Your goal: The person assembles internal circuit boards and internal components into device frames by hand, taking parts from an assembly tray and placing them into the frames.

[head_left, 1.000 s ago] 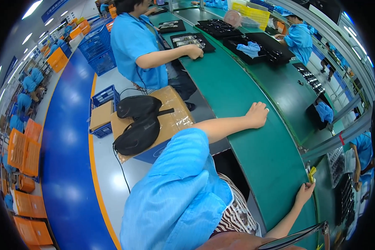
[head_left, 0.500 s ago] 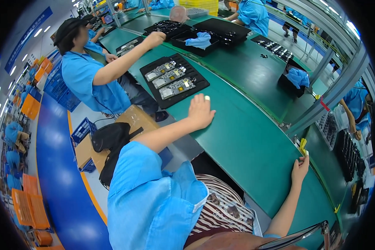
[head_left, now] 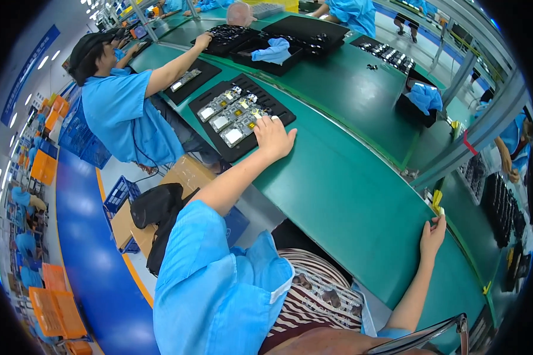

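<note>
lying palm down, thumb spread, left hand point(head_left: 273, 141) has fingertips at the right end of the nearest circuit board point(head_left: 235, 135); cannot tell if they grip it. three such boards lie side by side on a black tray point(head_left: 269, 99), itself on the green worktop point(head_left: 349, 207). right hand point(head_left: 433, 235): fingers bent, pale cap on one tip, at the worktop's far edge, just beside a yellow strip point(head_left: 437, 200); cannot tell whether it holds anything. farther left, a co-worker point(head_left: 115, 118) stretches an arm past another black tray point(head_left: 206, 72). beyond, blue cloth point(head_left: 270, 52) in a black box point(head_left: 272, 70).
</note>
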`<state>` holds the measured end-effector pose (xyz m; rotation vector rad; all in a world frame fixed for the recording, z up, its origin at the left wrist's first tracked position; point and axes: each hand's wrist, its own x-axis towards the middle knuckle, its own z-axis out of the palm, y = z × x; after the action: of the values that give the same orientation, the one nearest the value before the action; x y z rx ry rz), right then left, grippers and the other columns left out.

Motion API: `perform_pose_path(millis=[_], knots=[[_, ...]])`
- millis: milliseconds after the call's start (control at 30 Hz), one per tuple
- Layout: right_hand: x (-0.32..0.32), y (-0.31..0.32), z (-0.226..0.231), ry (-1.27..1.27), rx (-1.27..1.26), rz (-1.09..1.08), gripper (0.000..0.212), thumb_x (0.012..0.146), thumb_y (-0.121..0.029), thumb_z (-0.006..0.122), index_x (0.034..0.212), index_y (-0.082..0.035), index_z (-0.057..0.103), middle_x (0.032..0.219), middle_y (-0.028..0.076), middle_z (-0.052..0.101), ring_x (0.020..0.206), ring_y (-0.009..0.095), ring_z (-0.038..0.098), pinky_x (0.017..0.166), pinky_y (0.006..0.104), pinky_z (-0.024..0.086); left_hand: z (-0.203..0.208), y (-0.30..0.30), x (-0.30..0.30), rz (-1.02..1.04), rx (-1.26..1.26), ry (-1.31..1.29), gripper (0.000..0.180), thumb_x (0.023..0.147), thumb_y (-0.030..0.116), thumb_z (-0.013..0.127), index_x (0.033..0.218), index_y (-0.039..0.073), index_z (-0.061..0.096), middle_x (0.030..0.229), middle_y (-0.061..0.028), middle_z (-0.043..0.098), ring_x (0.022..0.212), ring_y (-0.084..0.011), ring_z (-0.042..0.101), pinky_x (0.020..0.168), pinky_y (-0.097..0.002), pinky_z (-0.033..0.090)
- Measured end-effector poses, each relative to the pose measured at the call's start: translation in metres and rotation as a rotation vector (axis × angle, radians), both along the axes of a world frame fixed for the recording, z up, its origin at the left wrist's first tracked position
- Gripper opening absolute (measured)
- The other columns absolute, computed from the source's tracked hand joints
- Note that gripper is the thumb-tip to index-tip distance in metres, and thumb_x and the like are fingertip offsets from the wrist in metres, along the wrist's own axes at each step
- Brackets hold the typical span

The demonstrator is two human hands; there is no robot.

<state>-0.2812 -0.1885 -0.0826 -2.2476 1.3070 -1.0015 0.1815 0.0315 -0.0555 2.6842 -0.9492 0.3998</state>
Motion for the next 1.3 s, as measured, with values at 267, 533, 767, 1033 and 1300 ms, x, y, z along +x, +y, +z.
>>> perform_pose_path(millis=[267, 533, 767, 1033, 1300], knots=[[0.005, -0.005, -0.004, -0.031, -0.004, -0.081, 0.047, 0.081, -0.005, 0.060, 0.127, -0.005, 0.049, 0.088, 0.003, 0.054, 0.068, 0.014, 0.048, 0.064, 0.0278, 0.044, 0.023, -0.016, -0.139, -0.452, 0.048, 0.298, 0.077, 0.083, 0.046, 0.061, 0.127, -0.013, 0.039, 0.113, -0.0289, 0.040, 0.105, -0.0402, 0.039, 0.090, -0.0511, 0.035], [0.027, 0.036, 0.028, -0.364, 0.499, 0.045, 0.056, 0.090, -0.013, 0.057, 0.139, 0.001, 0.034, 0.103, 0.010, 0.061, 0.086, 0.016, 0.061, 0.074, 0.0265, 0.049, 0.045, -0.047, -0.273, -0.990, 0.149, 0.621, 0.089, 0.083, 0.046, 0.060, 0.131, -0.021, 0.026, 0.116, -0.0366, 0.040, 0.105, -0.0424, 0.039, 0.095, -0.0487, 0.033], [0.050, 0.063, 0.061, -0.574, 0.849, 0.091, 0.067, 0.094, -0.032, 0.054, 0.145, -0.001, 0.022, 0.121, 0.015, 0.055, 0.103, 0.019, 0.057, 0.087, 0.0300, 0.046, 0.044, -0.057, -0.267, -1.203, -0.227, 0.706, 0.067, 0.081, 0.031, 0.067, 0.126, -0.011, 0.039, 0.125, -0.0301, 0.041, 0.113, -0.0433, 0.038, 0.101, -0.0470, 0.032], [0.098, 0.052, 0.053, -0.712, 0.791, 0.114, 0.073, 0.093, -0.025, 0.056, 0.146, 0.004, 0.016, 0.135, 0.016, 0.045, 0.120, 0.021, 0.047, 0.102, 0.0313, 0.037, 0.030, -0.009, -0.144, -0.559, -0.076, 0.261, 0.064, 0.074, 0.033, 0.076, 0.117, -0.006, 0.049, 0.120, -0.0274, 0.040, 0.109, -0.0401, 0.038, 0.089, -0.0501, 0.035], [0.131, 0.068, 0.059, -0.269, 0.148, 0.049, 0.061, 0.084, -0.012, 0.059, 0.137, 0.003, 0.032, 0.131, 0.019, 0.040, 0.118, 0.027, 0.043, 0.094, 0.0330, 0.038, 0.032, -0.006, -0.126, -0.581, -0.030, 0.264, 0.058, 0.069, 0.037, 0.080, 0.099, -0.004, 0.054, 0.103, -0.0198, 0.045, 0.096, -0.0336, 0.042, 0.081, -0.0425, 0.040]])
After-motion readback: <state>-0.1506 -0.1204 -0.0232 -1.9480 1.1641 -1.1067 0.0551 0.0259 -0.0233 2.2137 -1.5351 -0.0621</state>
